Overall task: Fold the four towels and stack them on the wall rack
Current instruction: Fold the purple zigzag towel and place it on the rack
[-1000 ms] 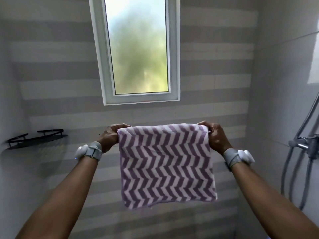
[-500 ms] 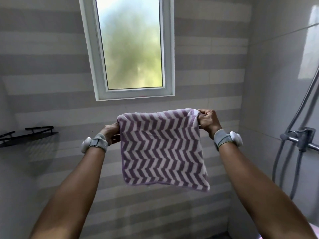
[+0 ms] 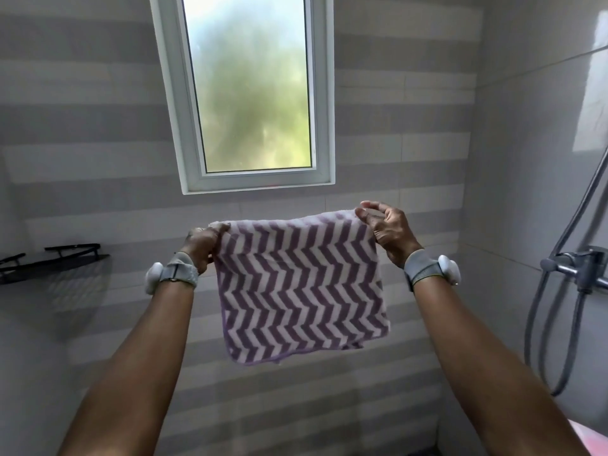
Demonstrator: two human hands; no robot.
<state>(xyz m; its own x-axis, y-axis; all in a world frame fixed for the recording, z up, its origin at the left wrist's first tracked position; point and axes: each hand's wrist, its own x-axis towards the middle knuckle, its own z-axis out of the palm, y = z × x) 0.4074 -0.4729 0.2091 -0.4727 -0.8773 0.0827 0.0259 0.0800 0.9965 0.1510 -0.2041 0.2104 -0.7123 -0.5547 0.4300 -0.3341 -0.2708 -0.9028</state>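
Room: striped grey-and-white tiled wall (image 3: 411,93) of a bathroom, lit by daylight.
Window (image 3: 253,93): tall, white-framed, frosted, with blurred green beyond; it is the landmark for what follows.
Towel (image 3: 299,287): purple-and-white zigzag, hanging in the air just below the window and held up by its two top corners. It already looks doubled, with a loose layer showing at the bottom edge.
Shower fitting (image 3: 579,268): metal tap and hose, below and well right of the window.
Wall rack (image 3: 52,263): black wire corner shelf, below and well left of the window. No towel can be seen on it.
Left hand (image 3: 202,245): below the window's left side, fingers curled round the towel's top left corner.
Right hand (image 3: 385,232): below the window's right side, pinching the top right corner at the fingertips, other fingers lifted.
Wrist bands (image 3: 171,274): grey straps with white pods, one on each wrist.
Step in hand: probably the next fold. Bring corner to corner, keep the top edge taut and level, and let the hem hang even before closing.
Writing: none readable on the towel, the bands or the fittings.
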